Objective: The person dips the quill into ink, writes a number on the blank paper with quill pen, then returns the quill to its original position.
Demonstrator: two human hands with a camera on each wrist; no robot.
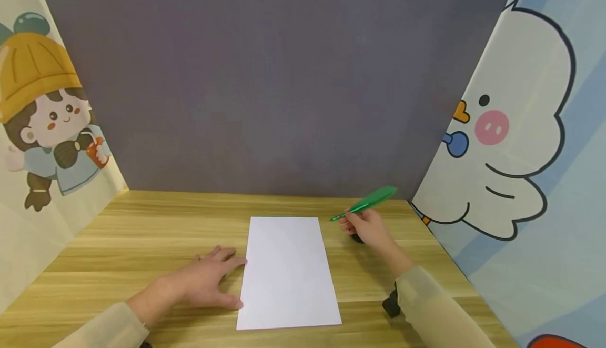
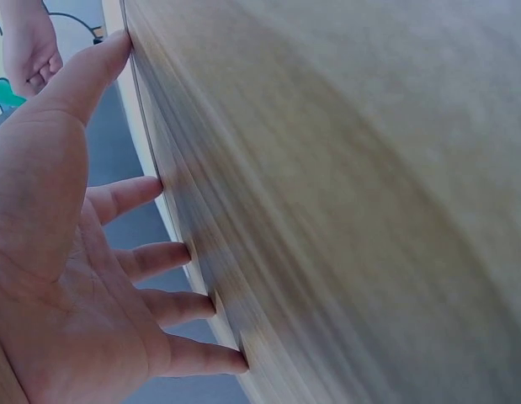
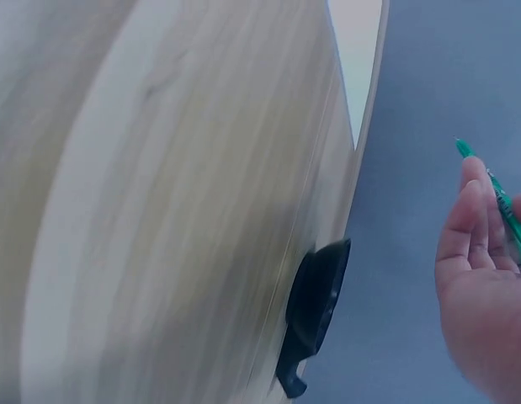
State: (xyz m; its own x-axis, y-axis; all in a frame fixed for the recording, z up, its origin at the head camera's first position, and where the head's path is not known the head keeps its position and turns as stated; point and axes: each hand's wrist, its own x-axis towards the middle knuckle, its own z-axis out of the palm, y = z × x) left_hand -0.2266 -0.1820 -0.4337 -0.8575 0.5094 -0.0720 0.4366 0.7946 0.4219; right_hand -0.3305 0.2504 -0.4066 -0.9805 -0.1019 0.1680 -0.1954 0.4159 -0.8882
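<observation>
A white sheet of paper (image 1: 289, 274) lies on the wooden table. My left hand (image 1: 203, 282) rests at its left edge with fingers spread, the thumb and index fingertips touching the edge. In the left wrist view the left hand's fingertips (image 2: 205, 358) meet the tabletop. Above the table, right of the paper, my right hand (image 1: 366, 227) pinches a green feather pen (image 1: 374, 199) between thumb and fingers, its tip pointing left. The right wrist view shows the pen (image 3: 504, 202) lifted clear of the surface. Beneath that hand stands a small black base (image 3: 317, 290), mostly hidden in the head view.
The wooden table (image 1: 156, 232) ends at a dark grey panel (image 1: 265, 85) behind. Cartoon-printed curtains (image 1: 511, 116) flank the right side, with another printed sheet (image 1: 52, 142) on the left. A black wrist device (image 1: 391, 304) shows under the right sleeve.
</observation>
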